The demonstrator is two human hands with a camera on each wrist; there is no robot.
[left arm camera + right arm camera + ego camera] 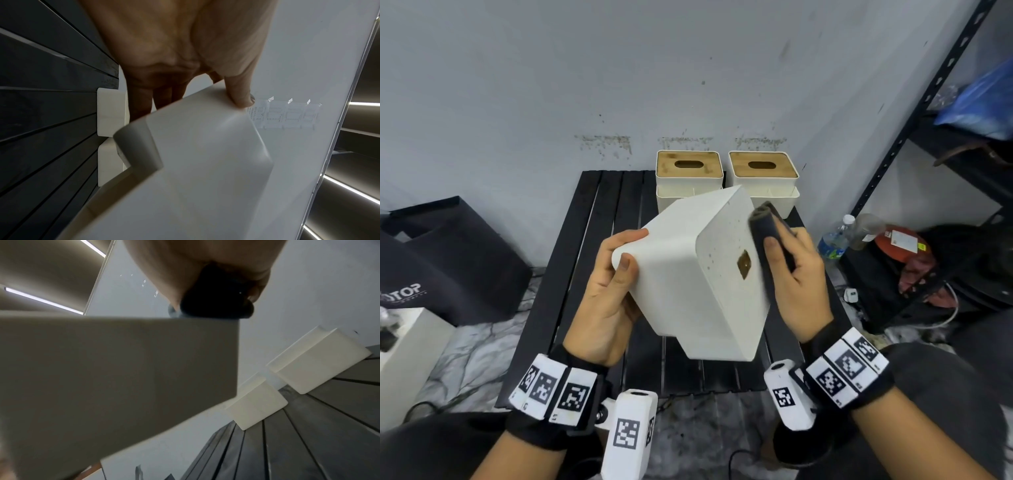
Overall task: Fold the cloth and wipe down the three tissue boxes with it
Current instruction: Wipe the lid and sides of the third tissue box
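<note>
My left hand point(616, 274) grips a white tissue box point(688, 274) by its left side and holds it tilted above the black slatted table point(585, 260), underside toward me. The underside shows small specks and a brown mark point(743, 263). My right hand point(791, 270) holds a folded dark cloth point(768, 226) against the box's right edge. Two more white tissue boxes with wooden lids stand at the table's back, one left point(689, 171) and one right point(763, 171). In the left wrist view my thumb point(240, 92) presses on the box point(205, 162). The right wrist view shows the cloth point(216, 301) above the box point(113, 373).
A grey wall rises right behind the table. A black bag point(448, 260) and a white block point(404, 359) sit on the floor at left. At right stands a black metal shelf point(928, 102), with bottles point(834, 240) and clutter at its foot.
</note>
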